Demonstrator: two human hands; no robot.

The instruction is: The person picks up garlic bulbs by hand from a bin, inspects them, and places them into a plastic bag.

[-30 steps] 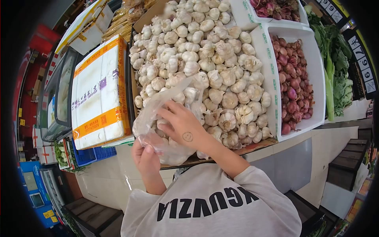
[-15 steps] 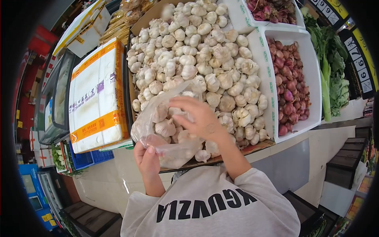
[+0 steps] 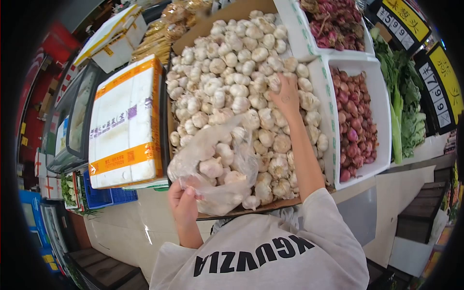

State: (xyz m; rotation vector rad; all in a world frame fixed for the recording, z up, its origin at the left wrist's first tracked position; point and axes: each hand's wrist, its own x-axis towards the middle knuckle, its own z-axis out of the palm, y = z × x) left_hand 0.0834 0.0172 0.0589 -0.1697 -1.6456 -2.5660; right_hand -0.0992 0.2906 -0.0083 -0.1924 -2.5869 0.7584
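Observation:
A clear plastic bag with several garlic bulbs in it rests on the near edge of the garlic pile. My left hand pinches the bag's rim at its near left side, and the mouth of the bag gapes upward. Farther out, on the right part of the pile, my right hand has its fingers closed around a garlic bulb. Part of that bulb shows to the left of the hand. Loose bulbs surround it on all sides.
Right of the garlic stand white foam boxes of shallots and red onions, then leafy greens and price signs. On the left sits a closed foam box with orange tape, above a blue crate.
My right hand has left the bag's mouth and moved up and right onto the pile, where it now grips a bulb. My left hand has kept its hold on the bag.

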